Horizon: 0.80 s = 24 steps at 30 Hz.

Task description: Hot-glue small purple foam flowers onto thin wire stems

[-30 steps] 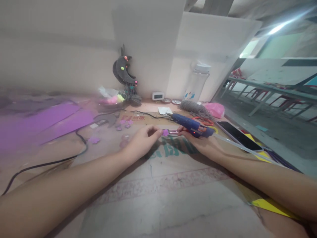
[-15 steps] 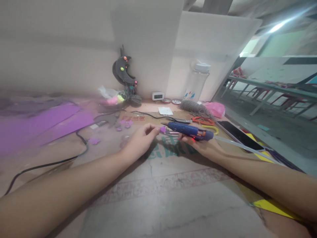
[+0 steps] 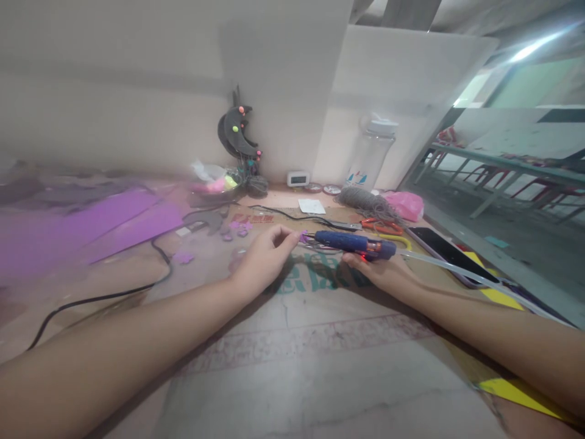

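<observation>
My left hand [image 3: 265,256] pinches a small purple foam piece [image 3: 303,236] above the cardboard-covered table [image 3: 301,341]. In my right hand [image 3: 381,272] lies a blue hot glue gun [image 3: 354,242], level, with its nozzle pointing left and touching the purple piece. A clear glue stick [image 3: 457,271] trails from the back of the gun to the right. A thin metal clip seems to lie just under the nozzle, too blurred to be sure.
Purple foam sheets [image 3: 91,225] and small purple cutouts [image 3: 235,228] lie at the left. A black cable [image 3: 109,292] crosses the table. Orange scissors [image 3: 381,227], a phone [image 3: 450,257], grey yarn [image 3: 363,200], a pink bag [image 3: 404,204], a water bottle [image 3: 372,152] and a black moon ornament [image 3: 240,137] stand behind.
My right hand has tipped the glue gun from slanted to level and brought its nozzle left onto the purple piece. My left hand has stayed in place, pinching the piece.
</observation>
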Tool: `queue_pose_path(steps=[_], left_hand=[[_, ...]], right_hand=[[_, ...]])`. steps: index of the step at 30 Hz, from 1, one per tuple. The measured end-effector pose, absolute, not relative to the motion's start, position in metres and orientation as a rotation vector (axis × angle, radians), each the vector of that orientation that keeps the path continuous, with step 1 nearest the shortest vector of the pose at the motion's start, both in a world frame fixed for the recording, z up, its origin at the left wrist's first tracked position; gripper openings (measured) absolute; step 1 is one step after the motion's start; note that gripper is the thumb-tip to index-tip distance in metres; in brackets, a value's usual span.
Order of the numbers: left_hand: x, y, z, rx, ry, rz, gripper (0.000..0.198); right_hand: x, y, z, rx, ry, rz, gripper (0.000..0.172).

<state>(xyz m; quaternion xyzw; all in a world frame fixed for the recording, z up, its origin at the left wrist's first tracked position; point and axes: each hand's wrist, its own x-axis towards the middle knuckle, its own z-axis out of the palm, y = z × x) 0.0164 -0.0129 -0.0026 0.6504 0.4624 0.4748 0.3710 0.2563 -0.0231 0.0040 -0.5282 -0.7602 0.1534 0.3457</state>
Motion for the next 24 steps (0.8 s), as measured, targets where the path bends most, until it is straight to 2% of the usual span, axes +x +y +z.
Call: queue_pose_path(steps=[15, 24], left_hand=[[0.0166, -0.0127, -0.0021, 1.672, 1.191, 1.21, 0.026], [0.0167, -0.0117, -0.0028, 1.669, 1.191, 1.225, 0.027]], right_hand=[[0.2578, -0.0226, 0.0012, -1.435, -1.987, 0.327, 0.022], [0.262, -0.0185, -0.0054, -1.391, -2.006, 0.404, 0.016]])
